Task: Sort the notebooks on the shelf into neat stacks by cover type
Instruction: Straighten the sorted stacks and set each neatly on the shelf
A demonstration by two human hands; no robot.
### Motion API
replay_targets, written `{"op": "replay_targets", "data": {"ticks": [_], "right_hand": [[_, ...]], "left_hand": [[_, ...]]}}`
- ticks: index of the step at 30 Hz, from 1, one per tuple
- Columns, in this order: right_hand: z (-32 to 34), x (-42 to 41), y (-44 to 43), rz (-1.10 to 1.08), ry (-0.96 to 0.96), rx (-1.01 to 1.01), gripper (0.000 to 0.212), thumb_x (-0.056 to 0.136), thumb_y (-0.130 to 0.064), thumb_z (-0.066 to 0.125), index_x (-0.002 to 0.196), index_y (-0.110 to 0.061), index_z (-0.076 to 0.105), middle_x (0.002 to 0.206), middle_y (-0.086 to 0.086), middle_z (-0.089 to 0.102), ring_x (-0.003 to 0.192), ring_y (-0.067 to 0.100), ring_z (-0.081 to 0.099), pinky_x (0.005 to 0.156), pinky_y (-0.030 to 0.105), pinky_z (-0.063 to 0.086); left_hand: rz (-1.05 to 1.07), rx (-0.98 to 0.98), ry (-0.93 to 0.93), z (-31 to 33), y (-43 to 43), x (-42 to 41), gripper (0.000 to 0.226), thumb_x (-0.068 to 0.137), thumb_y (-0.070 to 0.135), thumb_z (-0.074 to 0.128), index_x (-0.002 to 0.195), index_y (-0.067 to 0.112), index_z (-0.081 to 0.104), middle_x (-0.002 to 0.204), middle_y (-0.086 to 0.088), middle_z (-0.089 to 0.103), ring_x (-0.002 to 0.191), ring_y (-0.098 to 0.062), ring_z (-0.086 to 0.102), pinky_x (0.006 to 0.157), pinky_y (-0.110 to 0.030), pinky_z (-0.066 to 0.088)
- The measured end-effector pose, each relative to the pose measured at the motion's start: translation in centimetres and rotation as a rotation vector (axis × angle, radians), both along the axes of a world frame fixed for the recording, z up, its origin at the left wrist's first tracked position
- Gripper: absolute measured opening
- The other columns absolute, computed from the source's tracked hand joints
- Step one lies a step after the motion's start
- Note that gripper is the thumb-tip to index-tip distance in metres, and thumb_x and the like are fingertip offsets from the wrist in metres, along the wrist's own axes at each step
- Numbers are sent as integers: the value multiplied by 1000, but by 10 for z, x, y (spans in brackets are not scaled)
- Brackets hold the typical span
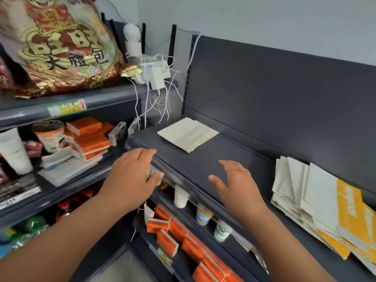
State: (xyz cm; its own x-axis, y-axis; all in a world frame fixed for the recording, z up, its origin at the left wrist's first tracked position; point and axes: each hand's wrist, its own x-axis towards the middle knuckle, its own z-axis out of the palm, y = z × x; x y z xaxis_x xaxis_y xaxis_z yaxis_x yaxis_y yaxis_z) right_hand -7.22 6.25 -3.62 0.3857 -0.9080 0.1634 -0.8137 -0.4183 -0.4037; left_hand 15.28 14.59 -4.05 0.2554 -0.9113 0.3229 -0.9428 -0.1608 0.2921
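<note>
So the head view is looking down into the corner of a shop-type room, pale wall (264, 21) behind and dark grey metal shelving on both sides. The main shelf (203, 157) runs off to the right with a tall dark back panel (274, 94), and most of its top is bare. Toward the back left there's a small neat stack of cream notebooks (188, 134) lying flat, corners pretty well lined up. Way over on the right, well apart from that stack, sits a messy pile of notebooks (317, 202), cream ones fanned out with yellow-covered ones (350, 202) mixed in, sliding toward the front edge. The left hand (132, 176) rests on the shelf's front left corner, fingers curled loosely over the edge, not holding any notebook. The right hand (238, 182) hovers over the bare middle of the shelf, fingers spread and empty. In the corner there's a white power strip with chargers (154, 72) and a tangle of white cables (160, 102) hanging down, plus a little white camera-looking gadget (132, 39) above it. The unit on the left has a big red and gold snack bag (61, 43) up top, orange boxes (89, 139) and a white tube (14, 151) one level down. Under the main shelf you can see more orange boxes (193, 247) and a few white cups (180, 197) tucked in. It's all a bit blurry at the edges.
</note>
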Motion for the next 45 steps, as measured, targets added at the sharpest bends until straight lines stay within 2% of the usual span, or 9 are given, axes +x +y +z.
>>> {"op": "replay_targets", "data": {"ticks": [16,21,23,25,28,31,35,40,45], "right_hand": [[-23,58,-136,-43,115,130,62,98,-50,43,149,-16,31,154,1,33,143,22,26,117,35,24],[-23,68,-153,-85,157,145,60,99,-50,40,148,-16,32,153,-1,34,142,21,25,115,33,20],[-26,73,-160,-122,159,142,59,99,-50,39,148,-16,31,153,-1,33,142,21,25,115,33,20],[-28,79,-164,-161,168,167,59,100,-50,37,148,-16,31,155,0,30,144,21,22,117,33,18],[-27,89,-173,-231,178,203,57,100,-49,35,147,-17,32,154,0,32,144,21,23,117,33,17],[-28,99,-186,-318,152,216,60,100,-50,34,150,-18,27,156,0,30,147,21,18,120,34,14],[-40,116,-198,-400,126,251,61,99,-53,32,152,-22,26,155,-2,32,148,26,15,121,41,13],[-46,133,-202,-491,132,309,64,99,-53,32,154,-22,18,159,-2,25,150,25,8,121,41,8],[-49,138,-202,-563,128,336,65,98,-54,33,154,-24,17,159,-2,22,149,25,9,121,41,9]], "left_hand": [[25,112,62,-9,-143,55,67,92,49,51,147,18,31,149,-2,38,137,-20,33,112,-34,28],[-65,158,21,-11,-193,64,59,93,49,48,142,18,37,137,0,48,128,-21,41,106,-35,34],[-117,232,-18,-15,-215,67,62,95,52,39,147,19,29,147,-3,38,137,-24,30,111,-38,28],[-157,362,-58,-24,-236,70,67,96,57,29,153,23,14,160,-5,13,147,-26,8,118,-42,14],[-254,499,-103,-33,-261,72,68,96,60,20,154,27,6,162,-3,-3,148,-24,-8,119,-45,2],[-370,547,-136,-34,-273,70,68,95,62,21,153,30,7,162,-5,-7,147,-25,-12,118,-47,1],[-535,508,-141,-27,-282,70,63,96,61,21,152,33,12,162,-2,0,148,-22,-4,116,-43,4],[-449,519,-175,-36,-307,93,76,93,66,18,154,23,1,161,-8,-9,147,-24,-14,119,-45,0],[-638,543,-107,-40,-311,95,72,93,64,18,154,28,1,162,1,-8,147,-17,-15,119,-42,-3]]}}
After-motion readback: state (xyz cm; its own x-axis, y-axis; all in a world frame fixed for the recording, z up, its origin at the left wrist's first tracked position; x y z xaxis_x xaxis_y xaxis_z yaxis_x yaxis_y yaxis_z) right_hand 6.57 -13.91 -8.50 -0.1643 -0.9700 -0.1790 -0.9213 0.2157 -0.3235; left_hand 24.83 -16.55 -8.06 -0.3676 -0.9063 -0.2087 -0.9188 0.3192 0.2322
